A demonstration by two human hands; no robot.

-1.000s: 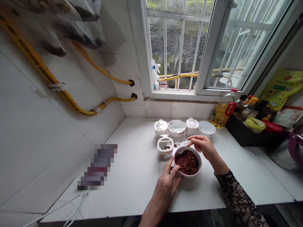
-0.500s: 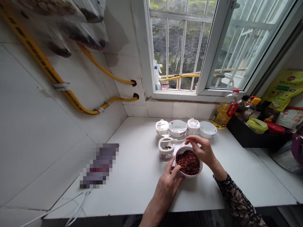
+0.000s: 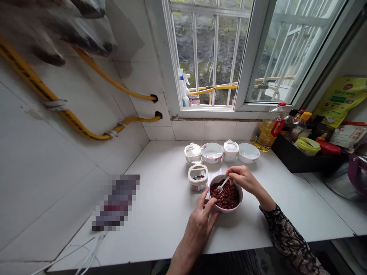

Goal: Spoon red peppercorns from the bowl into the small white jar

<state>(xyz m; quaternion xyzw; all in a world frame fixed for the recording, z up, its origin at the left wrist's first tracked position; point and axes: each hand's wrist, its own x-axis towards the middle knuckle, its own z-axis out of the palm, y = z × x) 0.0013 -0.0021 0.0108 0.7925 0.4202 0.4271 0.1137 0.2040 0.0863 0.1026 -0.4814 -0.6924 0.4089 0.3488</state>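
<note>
My left hand [image 3: 202,215] grips the near left rim of a white bowl [image 3: 240,200], fingers outside and thumb at the edge. Dark red dried peppercorns [image 3: 228,196], as they look, fill much of the bowl. My right hand [image 3: 241,178] pinches the handle of a small white spoon [image 3: 223,185], its head down at the peppercorns. Just left of the bowl stands a clear seasoning jar [image 3: 197,186] with its pale-rimmed top open and some dark red bits inside.
Behind stand a white seasoning jar [image 3: 192,154], a white bowl [image 3: 212,159], another white jar [image 3: 231,151] and a second bowl [image 3: 249,157]. An oil bottle [image 3: 265,133] and a black box [image 3: 291,156] of condiments sit at right. A pixelated dark object [image 3: 114,202] lies at left.
The white spoon has moved from over the open jar to the bowl, its head now down at the peppercorns. My left hand still holds the bowl. The view has shifted slightly.
</note>
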